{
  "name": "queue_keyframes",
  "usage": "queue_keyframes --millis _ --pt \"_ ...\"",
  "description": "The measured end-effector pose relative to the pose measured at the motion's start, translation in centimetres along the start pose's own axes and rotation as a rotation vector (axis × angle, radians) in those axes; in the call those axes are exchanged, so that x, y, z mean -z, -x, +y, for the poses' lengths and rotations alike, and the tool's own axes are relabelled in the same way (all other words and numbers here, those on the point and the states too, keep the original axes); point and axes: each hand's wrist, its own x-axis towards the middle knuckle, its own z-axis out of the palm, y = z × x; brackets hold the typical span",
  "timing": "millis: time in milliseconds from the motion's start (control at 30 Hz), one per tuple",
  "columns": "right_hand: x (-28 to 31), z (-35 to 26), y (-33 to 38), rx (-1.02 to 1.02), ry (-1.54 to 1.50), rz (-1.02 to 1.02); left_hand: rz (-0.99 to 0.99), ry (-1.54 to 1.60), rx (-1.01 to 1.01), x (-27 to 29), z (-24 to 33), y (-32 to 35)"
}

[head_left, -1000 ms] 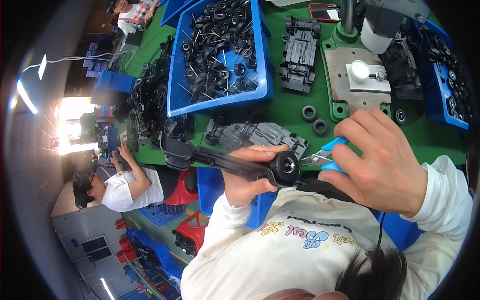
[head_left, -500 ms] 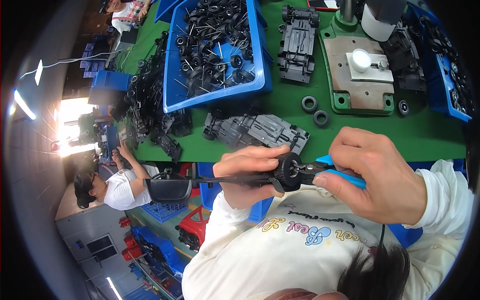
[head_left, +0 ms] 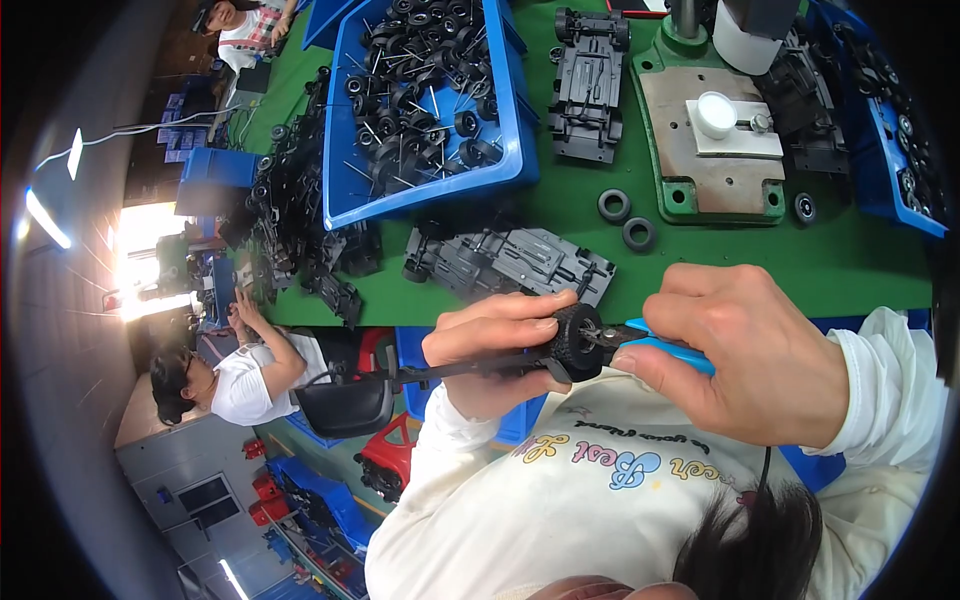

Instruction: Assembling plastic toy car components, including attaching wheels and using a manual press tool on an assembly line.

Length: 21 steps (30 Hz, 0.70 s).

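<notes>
My left hand [head_left: 492, 345] is closed around a small black toy wheel [head_left: 577, 343] with a treaded tyre, pinching it between fingers and thumb. Blue-handled pliers [head_left: 672, 350] are gripped in my right hand [head_left: 740, 350]. Their dark jaws reach into the wheel's hub, and what they bite on is too small to make out. Just beyond my left hand, on the green table, lies a grey-black toy car chassis [head_left: 545, 262] against another one.
A blue bin [head_left: 515, 165] of wheels on metal axles stands at the back. Two loose tyres [head_left: 638, 234] lie before a green-based press [head_left: 665, 190]. Another chassis [head_left: 588, 90] lies beside it. Black parts are heaped at left, near a seated co-worker [head_left: 245, 378]. A second blue bin [head_left: 915, 215] stands right.
My right hand has moved slightly left, bringing the pliers' jaws deeper into the wheel hub. The left hand and wheel have stayed nearly still.
</notes>
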Motion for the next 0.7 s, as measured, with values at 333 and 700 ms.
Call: queue_keyframes --millis 333,700 --pt "1.6 -0.4 -1.3 -0.164 -0.179 -0.196 -0.164 -0.113 -0.175 0.9 -0.2 -0.5" --pt "2.9 -0.4 -2.1 -0.808 -0.779 -0.578 -0.183 -0.097 -0.188 1.6 -0.3 -0.2"
